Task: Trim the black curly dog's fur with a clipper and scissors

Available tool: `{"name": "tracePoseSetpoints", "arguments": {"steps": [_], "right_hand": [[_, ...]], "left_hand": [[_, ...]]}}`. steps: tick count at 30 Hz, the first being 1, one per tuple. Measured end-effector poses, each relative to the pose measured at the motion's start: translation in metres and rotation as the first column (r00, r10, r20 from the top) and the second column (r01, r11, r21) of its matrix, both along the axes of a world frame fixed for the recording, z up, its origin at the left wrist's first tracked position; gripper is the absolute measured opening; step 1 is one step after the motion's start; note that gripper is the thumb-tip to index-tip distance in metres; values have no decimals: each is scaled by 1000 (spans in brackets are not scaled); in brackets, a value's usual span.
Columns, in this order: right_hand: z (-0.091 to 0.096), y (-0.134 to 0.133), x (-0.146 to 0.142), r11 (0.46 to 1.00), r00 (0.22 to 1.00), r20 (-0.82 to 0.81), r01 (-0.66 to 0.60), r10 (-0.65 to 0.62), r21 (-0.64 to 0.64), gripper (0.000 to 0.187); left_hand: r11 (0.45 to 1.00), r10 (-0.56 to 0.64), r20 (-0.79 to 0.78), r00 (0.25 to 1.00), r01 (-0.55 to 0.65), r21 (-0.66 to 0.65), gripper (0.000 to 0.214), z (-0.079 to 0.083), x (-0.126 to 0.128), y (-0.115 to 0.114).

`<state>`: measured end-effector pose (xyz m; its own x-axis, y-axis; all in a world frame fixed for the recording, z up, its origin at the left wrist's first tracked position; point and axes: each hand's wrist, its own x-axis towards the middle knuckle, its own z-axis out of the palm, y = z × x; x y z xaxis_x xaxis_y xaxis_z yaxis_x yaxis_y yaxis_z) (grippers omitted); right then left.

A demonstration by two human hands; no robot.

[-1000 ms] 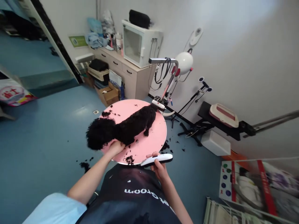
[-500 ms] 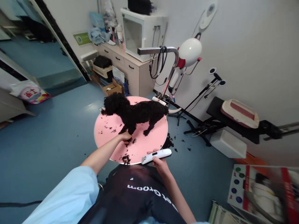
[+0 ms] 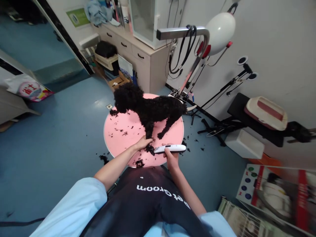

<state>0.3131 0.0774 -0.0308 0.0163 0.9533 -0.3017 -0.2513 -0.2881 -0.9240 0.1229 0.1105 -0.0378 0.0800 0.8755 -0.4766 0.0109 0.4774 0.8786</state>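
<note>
A curly black dog (image 3: 160, 108) stands on a round pink grooming table (image 3: 118, 141), its head toward the left. My left hand (image 3: 143, 143) is closed around the lower part of one of its front legs, just above the paw. In my right hand (image 3: 172, 159) is a white hair clipper (image 3: 172, 148), held level with its blade end pointing left. The blade is at or very near the paw; whether it touches I cannot tell. Cut black hair (image 3: 139, 163) lies in clumps on the table's near edge, with smaller tufts scattered at the left.
A metal grooming arm (image 3: 182, 33) with a looped black lead rises behind the table. Beyond it stand a drawer cabinet (image 3: 158, 69) and a white dryer (image 3: 219, 33). At the right are a black stand (image 3: 237, 108) and a wire cage (image 3: 242, 217). Hair (image 3: 103, 159) lies on the floor.
My right hand has brought the clipper up and forward to the dog's paw. My left hand now holds the front leg forward, nearer the clipper. The view has shifted and tilted down.
</note>
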Motion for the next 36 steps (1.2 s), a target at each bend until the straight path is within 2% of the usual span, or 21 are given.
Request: {"name": "tracePoseSetpoints", "arguments": {"steps": [6, 12, 17, 21, 26, 28, 32, 36], "right_hand": [[11, 13, -23, 1000, 995, 101, -21, 19, 16, 36], [19, 14, -37, 998, 991, 118, -56, 55, 7, 39], [27, 14, -44, 997, 975, 216, -61, 49, 49, 33], [32, 15, -48, 999, 973, 227, -41, 32, 35, 33], [33, 16, -54, 998, 962, 273, -23, 4, 67, 26], [34, 15, -57, 998, 962, 270, -44, 28, 52, 28], [34, 12, -62, 998, 968, 250, 19, -34, 59, 31], [33, 4, -66, 997, 967, 251, 18, -35, 71, 32]], "left_hand": [[998, 14, 52, 999, -17, 60, 25, 9, -5, 6], [995, 3, 69, 998, -10, 97, 26, 4, -14, 11], [997, -9, 93, 996, 1, 78, 21, -2, -17, 15], [997, -15, 112, 994, 7, 77, 21, -1, -19, 19], [994, -49, 107, 993, 39, 98, 22, 0, -21, 22], [992, -77, 100, 992, 67, 105, 23, -1, -23, 22], [992, -91, 134, 987, 78, 95, 21, -4, -25, 22], [985, -121, 127, 984, 104, 136, 23, -5, -28, 24]]}}
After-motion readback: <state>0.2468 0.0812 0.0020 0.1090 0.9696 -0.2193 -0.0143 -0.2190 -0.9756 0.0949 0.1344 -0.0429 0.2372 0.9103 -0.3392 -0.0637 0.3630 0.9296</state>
